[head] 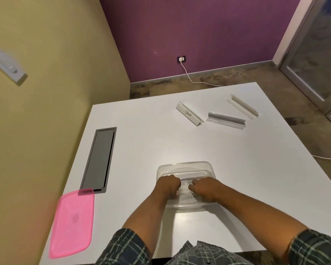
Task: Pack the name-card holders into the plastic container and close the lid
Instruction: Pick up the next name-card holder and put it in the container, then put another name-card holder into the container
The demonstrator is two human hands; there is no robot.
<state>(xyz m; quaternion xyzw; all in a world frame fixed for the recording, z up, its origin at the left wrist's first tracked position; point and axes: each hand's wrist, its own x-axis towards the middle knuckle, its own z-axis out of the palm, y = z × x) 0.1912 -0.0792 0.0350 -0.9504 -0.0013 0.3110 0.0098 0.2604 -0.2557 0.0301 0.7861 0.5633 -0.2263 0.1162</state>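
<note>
A clear plastic container (185, 165) stands open near the table's front edge. Both hands are inside it. My left hand (167, 185) and my right hand (204, 188) grip the two ends of a name-card holder (185, 184) with a partly hidden word. Another holder (189, 198) reading "ELEPHANT" lies in the container just in front of it, and a third one (193, 174) lies behind. On the far side of the table lie three more holders: one labelled "PANDA" (189, 114), a clear one (226, 119) and another clear one (242, 105). The pink lid (72, 223) lies at the front left.
A grey cable hatch (98, 159) is set into the white table (141, 146) on the left, with the lid's corner over it. A beige wall runs close along the left. A white cable (191, 77) crosses the floor behind the table.
</note>
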